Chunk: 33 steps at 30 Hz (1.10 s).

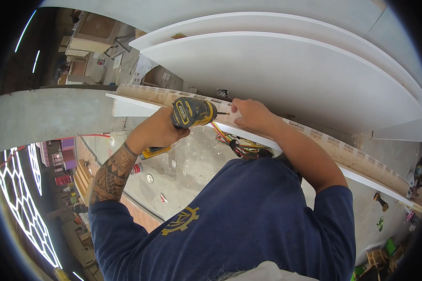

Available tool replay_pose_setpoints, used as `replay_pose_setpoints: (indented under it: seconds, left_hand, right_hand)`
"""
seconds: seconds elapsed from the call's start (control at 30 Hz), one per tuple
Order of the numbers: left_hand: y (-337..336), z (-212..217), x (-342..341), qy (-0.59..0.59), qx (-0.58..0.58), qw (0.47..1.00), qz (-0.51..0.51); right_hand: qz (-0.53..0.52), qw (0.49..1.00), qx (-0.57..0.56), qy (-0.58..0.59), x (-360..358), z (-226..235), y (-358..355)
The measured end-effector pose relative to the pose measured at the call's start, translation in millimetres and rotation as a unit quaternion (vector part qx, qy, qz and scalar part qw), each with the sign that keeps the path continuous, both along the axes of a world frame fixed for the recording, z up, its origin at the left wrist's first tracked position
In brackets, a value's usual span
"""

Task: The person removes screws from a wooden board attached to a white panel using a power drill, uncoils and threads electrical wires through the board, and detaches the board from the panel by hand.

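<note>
One view only, a wide fisheye worn on the person's head, looking steeply down over the blue shirt [248, 215] at both hands close below. The left hand [157, 129] and right hand [251, 116] sit near mid-frame; straight board edges beyond them bend toward the rim.

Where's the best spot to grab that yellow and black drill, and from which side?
Probably the handle, coming from the person's left. The yellow and black drill lies sideways with its bit pointing right at the wooden strip, so the handle sticks out at the back. The left hand already wraps it there, while the right hand steadies the strip.
</note>
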<state>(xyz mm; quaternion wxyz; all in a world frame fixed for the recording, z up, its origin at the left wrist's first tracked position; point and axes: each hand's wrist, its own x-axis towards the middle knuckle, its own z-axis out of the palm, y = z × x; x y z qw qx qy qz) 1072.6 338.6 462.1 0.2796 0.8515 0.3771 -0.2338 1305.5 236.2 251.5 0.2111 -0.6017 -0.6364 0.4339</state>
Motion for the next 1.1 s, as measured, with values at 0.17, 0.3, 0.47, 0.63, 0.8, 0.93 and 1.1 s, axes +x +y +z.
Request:
replay_pose_setpoints:
  seconds: [0.17,0.3,0.47,0.63,0.8,0.93,1.1]
  left_hand:
    - [0.7,5.0,11.0,0.021,-0.010,1.000,-0.004]
    - [2.2,4.9,9.9,0.010,-0.019,1.000,-0.002]
    - [-0.7,10.9,6.8,0.013,-0.016,0.999,0.030]
    - [-3.8,20.7,13.6,0.048,-0.018,0.998,0.025]
    - [-15.5,7.2,13.8,0.011,0.005,1.000,0.013]
    - [-21.2,8.7,-1.6,-0.014,0.020,0.998,0.055]
    - [-40.5,36.1,11.2,0.002,0.001,0.988,0.154]
  right_hand:
    - [0.003,1.000,0.004,-0.014,-3.2,-5.3,1.3]
    - [0.007,1.000,0.022,-0.017,-5.0,-10.4,1.6]
    - [0.014,0.999,0.006,-0.032,-8.5,-10.4,5.4]
    - [0.002,0.999,0.035,-0.024,-12.4,-17.5,3.6]
    - [-0.021,0.994,0.105,0.005,-15.8,-17.2,0.2]
    - [-0.047,0.994,0.092,0.027,-15.2,-23.5,0.8]
    - [-0.027,0.993,0.113,0.009,-17.7,-30.0,4.6]
